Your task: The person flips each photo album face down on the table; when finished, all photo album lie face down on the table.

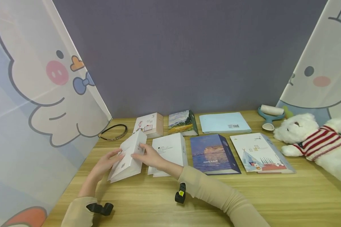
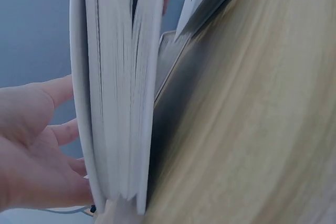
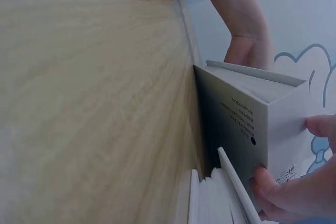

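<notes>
The fingers (image 1: 138,148) of the right hand (image 1: 147,156) lie fairly straight across the front cover of a white album (image 1: 128,156), thumb curled at its near edge. The left hand (image 1: 106,162) meets the same album from the other side, its fingers (image 2: 62,132) spread and flat against the back cover. The left wrist view shows the pages fanned slightly apart.

The white album stands tilted on its lower edge at the left end of the tabletop (image 1: 187,201), its long axis running from the near edge up and away toward the wall, top end leaning rightward.

Just right of it lies a second white album (image 1: 170,151), then a blue photo album (image 1: 213,154) and a tent-print album (image 1: 260,153). Behind them are a pink-edged album (image 1: 149,124), a landscape album (image 1: 183,122) and a pale blue folder (image 1: 224,122). A headband (image 1: 113,132) lies at the far left, a lint roller (image 1: 270,115) and a teddy bear (image 1: 315,138) at the right.
</notes>
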`<action>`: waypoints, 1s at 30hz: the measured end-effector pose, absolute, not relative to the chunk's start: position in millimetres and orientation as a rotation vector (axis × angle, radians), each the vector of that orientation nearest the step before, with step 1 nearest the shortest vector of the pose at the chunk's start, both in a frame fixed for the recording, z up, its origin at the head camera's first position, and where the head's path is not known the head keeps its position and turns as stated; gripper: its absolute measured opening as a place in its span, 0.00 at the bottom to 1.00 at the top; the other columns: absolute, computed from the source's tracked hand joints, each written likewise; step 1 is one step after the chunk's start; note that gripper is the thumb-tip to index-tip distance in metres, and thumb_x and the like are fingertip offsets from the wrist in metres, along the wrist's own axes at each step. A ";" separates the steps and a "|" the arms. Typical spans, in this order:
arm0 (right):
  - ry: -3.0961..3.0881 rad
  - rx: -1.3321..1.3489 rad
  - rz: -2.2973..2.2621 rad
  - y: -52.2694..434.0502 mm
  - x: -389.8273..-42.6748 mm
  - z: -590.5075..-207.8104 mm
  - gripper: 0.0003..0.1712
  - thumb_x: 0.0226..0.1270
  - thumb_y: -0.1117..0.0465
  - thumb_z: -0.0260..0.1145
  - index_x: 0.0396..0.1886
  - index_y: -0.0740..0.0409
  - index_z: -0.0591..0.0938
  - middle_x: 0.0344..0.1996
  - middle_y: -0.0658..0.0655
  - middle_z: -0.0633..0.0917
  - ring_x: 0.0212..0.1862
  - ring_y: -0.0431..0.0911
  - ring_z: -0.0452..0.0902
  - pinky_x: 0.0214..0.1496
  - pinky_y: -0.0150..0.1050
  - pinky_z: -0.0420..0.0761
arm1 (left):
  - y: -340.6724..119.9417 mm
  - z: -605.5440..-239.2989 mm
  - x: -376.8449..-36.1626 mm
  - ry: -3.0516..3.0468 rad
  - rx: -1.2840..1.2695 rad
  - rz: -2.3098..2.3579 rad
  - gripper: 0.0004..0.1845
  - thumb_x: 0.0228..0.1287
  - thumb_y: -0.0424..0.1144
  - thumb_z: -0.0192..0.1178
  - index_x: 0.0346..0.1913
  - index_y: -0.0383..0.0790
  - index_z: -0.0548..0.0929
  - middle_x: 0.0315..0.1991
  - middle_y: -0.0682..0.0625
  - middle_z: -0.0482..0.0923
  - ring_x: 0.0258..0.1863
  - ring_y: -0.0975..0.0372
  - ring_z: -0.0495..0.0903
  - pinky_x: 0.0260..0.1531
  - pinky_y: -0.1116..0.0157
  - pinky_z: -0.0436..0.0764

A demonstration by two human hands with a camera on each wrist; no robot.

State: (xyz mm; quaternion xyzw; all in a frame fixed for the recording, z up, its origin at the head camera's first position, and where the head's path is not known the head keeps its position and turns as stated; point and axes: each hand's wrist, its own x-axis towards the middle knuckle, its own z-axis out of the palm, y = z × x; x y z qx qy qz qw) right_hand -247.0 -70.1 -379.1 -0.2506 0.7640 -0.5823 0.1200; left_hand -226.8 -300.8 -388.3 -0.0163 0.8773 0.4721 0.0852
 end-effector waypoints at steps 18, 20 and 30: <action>2.335 -0.741 -1.519 -70.6 -249.0 -389.9 0.37 0.68 0.50 0.59 0.71 0.60 0.60 0.70 0.58 0.63 0.68 0.53 0.64 0.65 0.42 0.71 | -317.2 -394.3 -223.6 2.620 -0.055 1.403 0.36 0.67 0.51 0.55 0.71 0.36 0.58 0.71 0.30 0.49 0.67 0.37 0.56 0.60 0.48 0.69; 2.335 -0.711 -1.464 -70.4 -248.8 -391.4 0.37 0.68 0.51 0.59 0.71 0.60 0.60 0.69 0.59 0.64 0.67 0.53 0.64 0.65 0.43 0.71 | -317.8 -394.9 -223.7 2.643 -0.046 1.373 0.36 0.66 0.49 0.56 0.70 0.35 0.59 0.71 0.30 0.49 0.67 0.36 0.54 0.63 0.44 0.63; 2.317 -0.690 -1.368 -74.2 -248.9 -391.5 0.36 0.71 0.54 0.55 0.73 0.59 0.54 0.68 0.61 0.66 0.68 0.53 0.64 0.65 0.45 0.71 | -318.4 -394.0 -227.0 2.674 -0.079 1.305 0.34 0.67 0.46 0.57 0.70 0.33 0.60 0.71 0.29 0.45 0.68 0.34 0.48 0.66 0.40 0.51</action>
